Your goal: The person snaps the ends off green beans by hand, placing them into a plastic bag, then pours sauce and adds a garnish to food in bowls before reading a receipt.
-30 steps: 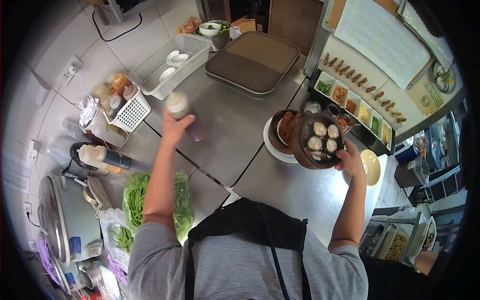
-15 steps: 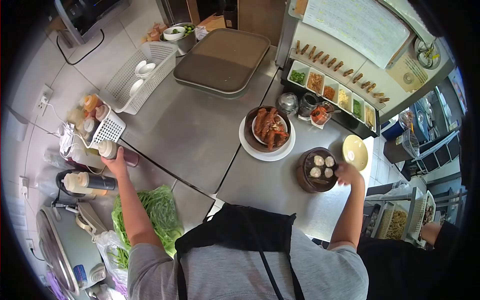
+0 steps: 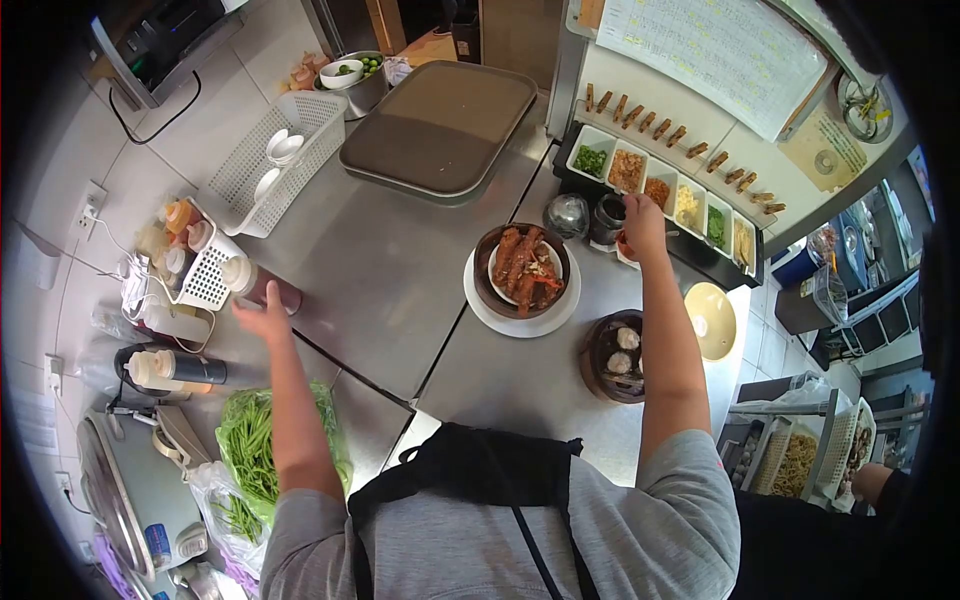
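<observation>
My left hand is beside a squeeze bottle of dark sauce with a pale cap. Its fingers are apart, and one overlaps the bottle's side. At the jars, my right hand has its fingers closed above a jar of red sauce; what they hold is hidden. Under my right forearm, a dark round steamer with pale dumplings is partly covered. Braised chicken feet fill a bowl inside another steamer, set on a white plate.
Topping trays line the back right, with a dark jar in front. A yellow bowl stands at the right edge. Brown trays are stacked at the back. Bottle basket and bagged greens lie left.
My right hand has left the dumpling steamer and reached to the red sauce jar. The squeeze bottle has shifted right and farther away; my left hand's fingers have loosened from around it.
</observation>
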`<control>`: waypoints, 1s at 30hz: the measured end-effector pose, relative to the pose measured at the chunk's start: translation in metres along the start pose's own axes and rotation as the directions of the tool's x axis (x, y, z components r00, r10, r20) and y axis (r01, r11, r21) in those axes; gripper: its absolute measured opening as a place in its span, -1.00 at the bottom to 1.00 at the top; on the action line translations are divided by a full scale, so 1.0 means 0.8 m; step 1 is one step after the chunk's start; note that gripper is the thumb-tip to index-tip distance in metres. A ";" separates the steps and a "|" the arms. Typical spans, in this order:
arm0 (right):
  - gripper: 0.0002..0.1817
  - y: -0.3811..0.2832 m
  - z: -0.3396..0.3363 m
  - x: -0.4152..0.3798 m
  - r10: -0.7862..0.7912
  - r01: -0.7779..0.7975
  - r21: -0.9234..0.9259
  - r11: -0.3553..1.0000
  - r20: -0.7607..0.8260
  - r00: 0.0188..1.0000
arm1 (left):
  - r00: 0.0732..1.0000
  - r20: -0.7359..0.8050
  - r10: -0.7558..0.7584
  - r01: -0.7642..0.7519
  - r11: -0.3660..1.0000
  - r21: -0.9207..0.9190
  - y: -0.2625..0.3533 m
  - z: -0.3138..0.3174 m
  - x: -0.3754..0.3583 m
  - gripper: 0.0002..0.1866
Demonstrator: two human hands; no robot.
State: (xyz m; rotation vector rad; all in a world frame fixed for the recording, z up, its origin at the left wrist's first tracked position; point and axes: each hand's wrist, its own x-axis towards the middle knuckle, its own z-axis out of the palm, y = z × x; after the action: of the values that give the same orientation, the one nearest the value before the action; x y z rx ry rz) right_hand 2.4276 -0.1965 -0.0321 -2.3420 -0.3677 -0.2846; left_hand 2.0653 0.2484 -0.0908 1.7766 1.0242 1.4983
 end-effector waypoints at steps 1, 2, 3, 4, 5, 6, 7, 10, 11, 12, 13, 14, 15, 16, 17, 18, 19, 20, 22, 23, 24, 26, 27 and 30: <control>-0.70 -0.001 -0.002 0.004 -0.011 0.010 -0.026 1.000 -0.023 1.000 | 0.994 -0.074 0.086 -0.071 0.981 0.180 0.022 0.001 -0.019 -0.34; -0.69 -0.002 -0.004 0.007 -0.021 0.019 -0.052 0.998 -0.046 0.999 | 0.974 -0.131 0.182 -0.125 0.926 0.357 0.042 0.010 -0.038 -0.36; -0.68 -0.001 -0.004 0.007 -0.029 0.024 -0.081 0.996 -0.066 0.997 | 0.984 0.052 0.172 -0.179 0.955 0.234 0.056 0.030 -0.064 -0.42; -0.68 0.004 0.000 0.008 -0.035 0.029 -0.118 0.993 -0.046 0.998 | 0.956 0.236 0.175 -0.203 0.974 0.103 0.072 0.050 -0.096 -0.48; -0.68 0.011 0.008 0.010 -0.038 0.034 -0.155 0.987 -0.024 0.999 | 0.862 0.465 0.201 -0.193 0.979 -0.065 0.105 0.070 -0.125 -0.58; -0.68 0.016 0.014 0.011 -0.044 0.042 -0.191 0.981 -0.005 0.999 | 0.684 0.709 0.174 -0.122 0.985 -0.124 0.119 0.088 -0.144 -0.60; -0.68 0.019 0.017 0.011 -0.056 0.052 -0.130 0.990 -0.029 0.998 | 0.562 0.826 0.053 0.128 0.980 -0.151 0.111 0.115 -0.173 -0.54; -0.70 -0.022 -0.014 -0.003 0.287 -0.294 0.163 0.942 0.069 0.956 | 0.295 0.952 -0.076 0.465 0.882 -0.074 0.135 0.156 -0.213 -0.46; -0.71 0.009 -0.005 0.004 0.078 -0.078 0.021 0.997 -0.040 0.996 | 0.254 0.964 -0.084 0.464 0.885 -0.045 0.135 0.165 -0.220 -0.44; -0.72 0.062 0.012 0.014 -0.146 0.129 -0.143 0.981 -0.114 0.983 | 0.211 0.973 -0.092 0.461 0.887 -0.016 0.130 0.173 -0.225 -0.43; -0.73 0.092 0.020 0.020 -0.371 0.312 -0.317 0.896 -0.145 0.917 | 0.188 0.981 -0.046 0.445 0.894 -0.043 0.114 0.180 -0.229 -0.42; -0.75 0.089 0.014 0.019 -0.090 0.085 -0.033 0.996 -0.159 0.983 | 0.191 0.981 -0.039 0.357 0.934 -0.032 0.123 0.178 -0.228 -0.42; -0.77 0.080 0.003 0.017 0.189 -0.162 0.250 0.955 -0.090 0.978 | 0.195 0.980 -0.033 0.264 0.964 -0.020 0.140 0.172 -0.223 -0.42; -0.78 0.068 -0.006 0.015 0.427 -0.397 0.489 0.777 0.054 0.903 | 0.199 0.980 -0.027 0.169 0.986 -0.007 0.151 0.169 -0.221 -0.41; -0.82 0.058 -0.013 0.012 0.511 -0.465 0.614 0.638 0.114 0.852 | 0.187 0.981 -0.046 0.129 0.991 0.022 0.152 0.170 -0.221 -0.41; -0.83 0.048 -0.022 0.009 0.541 -0.490 0.665 0.564 0.151 0.827 | 0.177 0.982 -0.065 0.089 0.995 0.049 0.153 0.173 -0.220 -0.41; -0.84 0.038 -0.033 0.004 0.566 -0.511 0.709 0.486 0.191 0.802 | 0.168 0.982 -0.083 0.050 0.996 0.076 0.155 0.175 -0.219 -0.41; -0.84 0.033 -0.038 0.001 0.586 -0.529 0.746 0.405 0.233 0.776 | 0.175 0.982 -0.068 0.006 0.998 0.068 0.155 0.177 -0.220 -0.43; -0.85 0.045 -0.037 0.002 0.591 -0.523 0.789 0.323 0.264 0.762 | 0.188 0.981 -0.041 -0.081 0.995 0.057 0.155 0.179 -0.222 -0.44; -0.85 0.051 -0.037 0.002 0.593 -0.519 0.807 0.282 0.279 0.755 | 0.184 0.982 -0.053 -0.094 0.993 0.071 0.154 0.180 -0.223 -0.46; -0.85 0.050 -0.040 0.000 0.578 -0.508 0.815 0.281 0.279 0.767 | 0.179 0.982 -0.066 -0.107 0.991 0.086 0.158 0.180 -0.222 -0.47; -0.85 0.048 -0.045 -0.006 0.548 -0.489 0.827 0.277 0.282 0.788 | 0.182 0.980 -0.084 -0.121 0.987 0.107 0.161 0.181 -0.224 -0.49; -0.85 0.042 -0.048 -0.011 0.525 -0.482 0.826 0.291 0.283 0.803 | 0.191 0.978 -0.089 -0.123 0.986 0.113 0.161 0.182 -0.225 -0.49; -0.83 0.002 -0.055 -0.032 0.449 -0.465 0.813 0.349 0.291 0.845 | 0.230 0.969 -0.085 -0.143 0.982 0.120 0.165 0.180 -0.227 -0.51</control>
State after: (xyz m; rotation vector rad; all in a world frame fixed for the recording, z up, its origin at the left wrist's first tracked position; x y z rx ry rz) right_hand 2.3995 -0.2332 -0.0097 -1.3077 0.1677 0.1947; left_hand 2.2183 0.0302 -0.1037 2.2900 0.3934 -0.0133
